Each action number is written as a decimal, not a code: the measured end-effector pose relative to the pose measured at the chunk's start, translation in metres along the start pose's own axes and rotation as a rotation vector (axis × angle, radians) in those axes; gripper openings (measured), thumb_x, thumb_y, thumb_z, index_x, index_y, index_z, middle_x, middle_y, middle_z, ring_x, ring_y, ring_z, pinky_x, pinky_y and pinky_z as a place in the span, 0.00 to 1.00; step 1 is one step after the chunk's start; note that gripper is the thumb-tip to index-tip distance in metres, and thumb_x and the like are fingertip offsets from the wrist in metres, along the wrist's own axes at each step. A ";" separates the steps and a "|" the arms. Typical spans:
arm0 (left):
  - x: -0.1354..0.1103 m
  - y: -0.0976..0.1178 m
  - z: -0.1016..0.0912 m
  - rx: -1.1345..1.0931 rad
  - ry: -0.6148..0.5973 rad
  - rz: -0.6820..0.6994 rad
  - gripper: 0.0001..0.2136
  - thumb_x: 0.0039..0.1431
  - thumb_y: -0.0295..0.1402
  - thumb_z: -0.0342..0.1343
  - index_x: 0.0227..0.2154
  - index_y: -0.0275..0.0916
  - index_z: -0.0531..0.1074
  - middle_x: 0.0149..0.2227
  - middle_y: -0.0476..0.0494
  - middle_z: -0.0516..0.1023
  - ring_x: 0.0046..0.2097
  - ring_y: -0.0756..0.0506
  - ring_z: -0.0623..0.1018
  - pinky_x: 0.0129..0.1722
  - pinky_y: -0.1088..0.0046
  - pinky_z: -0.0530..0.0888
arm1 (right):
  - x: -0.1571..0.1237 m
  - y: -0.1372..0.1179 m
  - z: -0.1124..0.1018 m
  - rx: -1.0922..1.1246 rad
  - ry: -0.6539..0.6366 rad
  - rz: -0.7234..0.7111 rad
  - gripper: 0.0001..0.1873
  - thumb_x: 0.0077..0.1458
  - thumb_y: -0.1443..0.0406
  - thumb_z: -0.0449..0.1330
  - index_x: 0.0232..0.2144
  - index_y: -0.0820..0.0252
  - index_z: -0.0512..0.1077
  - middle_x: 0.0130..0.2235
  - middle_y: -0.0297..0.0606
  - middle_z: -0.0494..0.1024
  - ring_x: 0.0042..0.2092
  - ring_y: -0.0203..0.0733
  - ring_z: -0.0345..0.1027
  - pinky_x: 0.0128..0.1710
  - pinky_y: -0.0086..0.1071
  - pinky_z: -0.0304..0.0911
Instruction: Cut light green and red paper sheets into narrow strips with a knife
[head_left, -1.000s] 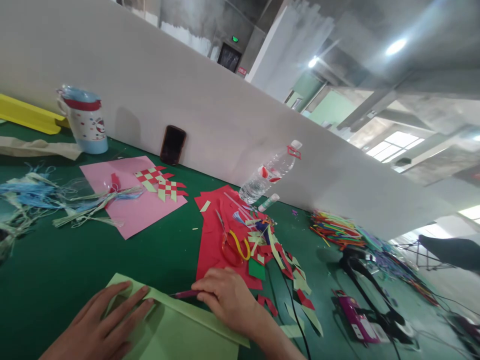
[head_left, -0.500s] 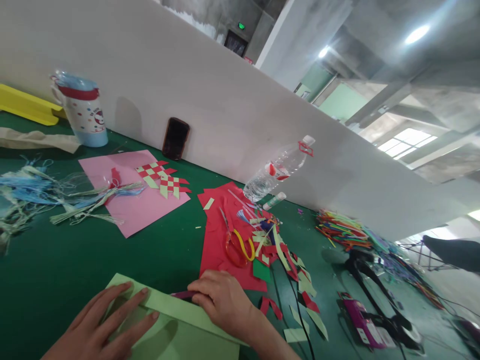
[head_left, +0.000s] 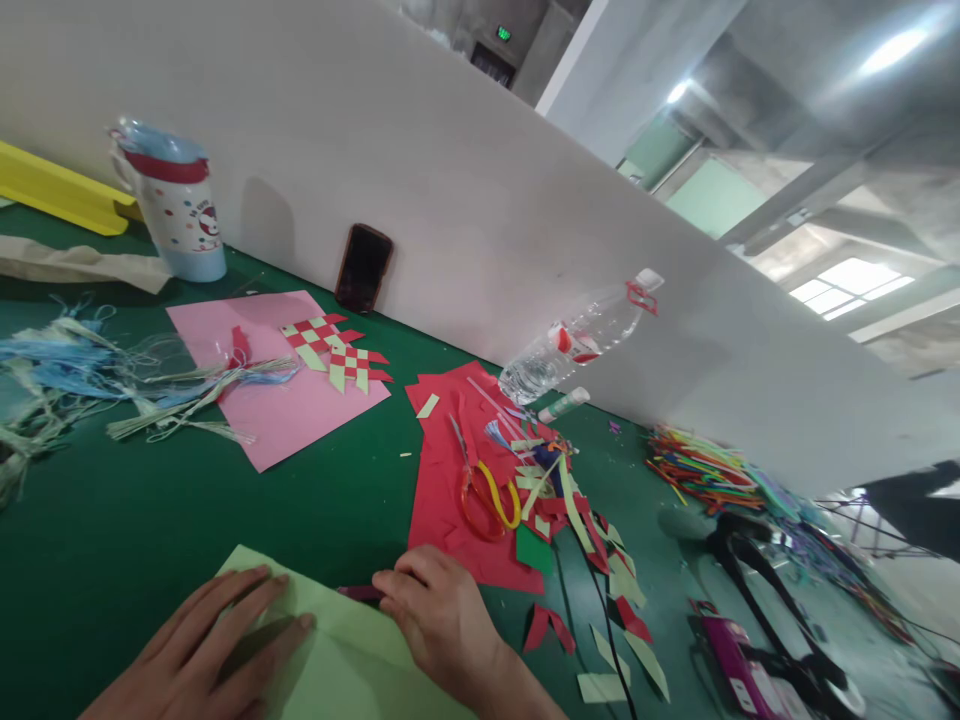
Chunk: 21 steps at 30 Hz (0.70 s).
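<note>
While the left hand [head_left: 202, 650] lies flat on the light green paper sheet [head_left: 352, 670], fingers spread and holding nothing, the right hand [head_left: 442, 620] bends its fingers down at the sheet's folded edge. Its grip looks clamped on a slim dark magenta stick [head_left: 360, 592], whose end pokes out from under the fingertips and rests on the fold. The thumb is hidden, so this is a judgement.

The green sheet sits at the near edge of the dark green tabletop [head_left: 150, 520], partly cut off by the frame. A flap is turned over along its far edge, and the crease runs from beside the left fingers to under the right hand. By the look of it, the fold is laid and is being pressed flat. The sheet itself shows no cuts.

Just beyond the right hand lies a red paper sheet [head_left: 442, 480] with yellow-and-red-handled scissors [head_left: 487, 495] on it. Red and green paper scraps [head_left: 607, 590] trail off to the right. Farther left, two woven red-and-green checkered pieces [head_left: 334, 350] rest on a pink paper sheet [head_left: 277, 400] and look complete. A clear plastic bottle [head_left: 577, 340] stands against the white wall.
</note>
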<state>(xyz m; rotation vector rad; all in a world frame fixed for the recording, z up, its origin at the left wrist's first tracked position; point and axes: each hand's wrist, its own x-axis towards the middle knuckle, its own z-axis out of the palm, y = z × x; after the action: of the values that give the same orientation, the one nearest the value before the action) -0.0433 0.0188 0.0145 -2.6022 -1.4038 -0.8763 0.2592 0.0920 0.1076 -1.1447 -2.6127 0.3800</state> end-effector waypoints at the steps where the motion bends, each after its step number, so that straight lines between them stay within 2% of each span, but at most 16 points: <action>1: 0.001 0.001 -0.001 -0.007 0.004 -0.006 0.23 0.67 0.54 0.59 0.63 0.65 0.73 0.64 0.55 0.76 0.69 0.42 0.67 0.78 0.60 0.48 | 0.000 0.000 0.000 0.003 0.009 -0.012 0.08 0.71 0.67 0.63 0.49 0.55 0.80 0.40 0.38 0.82 0.38 0.41 0.75 0.37 0.30 0.68; 7: 0.004 0.002 -0.003 -0.034 0.030 -0.010 0.23 0.66 0.54 0.61 0.62 0.64 0.74 0.60 0.54 0.78 0.67 0.42 0.68 0.78 0.61 0.48 | 0.000 0.001 0.001 -0.005 0.024 0.005 0.07 0.70 0.67 0.64 0.48 0.54 0.80 0.40 0.37 0.81 0.38 0.41 0.75 0.38 0.30 0.68; 21: 0.004 0.002 -0.004 -0.042 0.013 -0.012 0.23 0.64 0.55 0.62 0.61 0.64 0.75 0.60 0.53 0.78 0.67 0.41 0.69 0.78 0.61 0.48 | 0.004 0.002 0.001 0.022 0.077 -0.034 0.06 0.71 0.66 0.62 0.47 0.55 0.80 0.40 0.38 0.82 0.37 0.42 0.75 0.37 0.31 0.67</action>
<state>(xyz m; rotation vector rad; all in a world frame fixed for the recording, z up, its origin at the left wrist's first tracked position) -0.0420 0.0190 0.0205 -2.6160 -1.4148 -0.9319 0.2575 0.0960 0.1069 -1.0838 -2.5521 0.3499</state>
